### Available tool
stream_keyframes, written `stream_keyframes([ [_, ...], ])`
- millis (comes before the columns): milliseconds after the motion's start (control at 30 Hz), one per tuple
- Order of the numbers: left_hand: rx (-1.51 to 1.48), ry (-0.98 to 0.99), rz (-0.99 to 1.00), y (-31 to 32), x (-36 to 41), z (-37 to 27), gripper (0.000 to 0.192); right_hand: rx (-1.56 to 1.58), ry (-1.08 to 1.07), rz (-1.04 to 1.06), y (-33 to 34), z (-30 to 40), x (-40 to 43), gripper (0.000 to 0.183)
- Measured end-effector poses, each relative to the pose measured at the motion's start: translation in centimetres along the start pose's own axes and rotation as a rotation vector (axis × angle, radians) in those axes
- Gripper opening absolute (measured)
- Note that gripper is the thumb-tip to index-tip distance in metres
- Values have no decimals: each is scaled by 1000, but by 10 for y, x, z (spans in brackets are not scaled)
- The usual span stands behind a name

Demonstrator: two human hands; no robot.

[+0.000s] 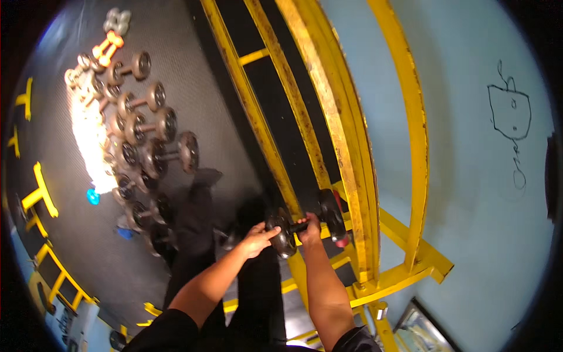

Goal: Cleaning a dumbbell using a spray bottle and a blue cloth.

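Note:
A black dumbbell (283, 233) with round heads is in both hands, over the near end of a yellow metal rack (259, 119). My right hand (311, 226) is wrapped around its handle between the heads. My left hand (258, 240) grips the outer side of the left head, with the thumb lying across it. The right head is close to the rack's thick upright-looking rail (341, 119). Something red (342, 242) shows partly behind that head; I cannot tell what it is. Whether the dumbbell touches the rack is unclear.
Several dark dumbbells (189, 152) crowd the black rubber floor (211, 97) to the left, beside my legs. Orange dumbbells (105, 50) and grey ones (118, 21) lie farther up. A blue wall (466, 185) with a line drawing stands behind the rack. Bright light washes out part of the floor.

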State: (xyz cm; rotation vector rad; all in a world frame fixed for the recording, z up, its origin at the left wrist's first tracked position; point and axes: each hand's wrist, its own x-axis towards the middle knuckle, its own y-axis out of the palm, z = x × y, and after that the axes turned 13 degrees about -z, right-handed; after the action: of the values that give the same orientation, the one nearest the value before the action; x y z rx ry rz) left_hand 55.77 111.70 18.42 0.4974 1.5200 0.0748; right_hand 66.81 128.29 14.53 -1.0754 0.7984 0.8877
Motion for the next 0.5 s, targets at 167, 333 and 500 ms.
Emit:
stream_keyframes([
  [167,220,11,-104,22,28,20,32,-60,-111,-8,-6,30,31,20],
  [333,213,7,-115,35,34,26,30,-80,-107,24,-11,35,59,24],
  [500,347,113,-238,43,43,24,31,-38,-49,-20,-3,35,73,25],
])
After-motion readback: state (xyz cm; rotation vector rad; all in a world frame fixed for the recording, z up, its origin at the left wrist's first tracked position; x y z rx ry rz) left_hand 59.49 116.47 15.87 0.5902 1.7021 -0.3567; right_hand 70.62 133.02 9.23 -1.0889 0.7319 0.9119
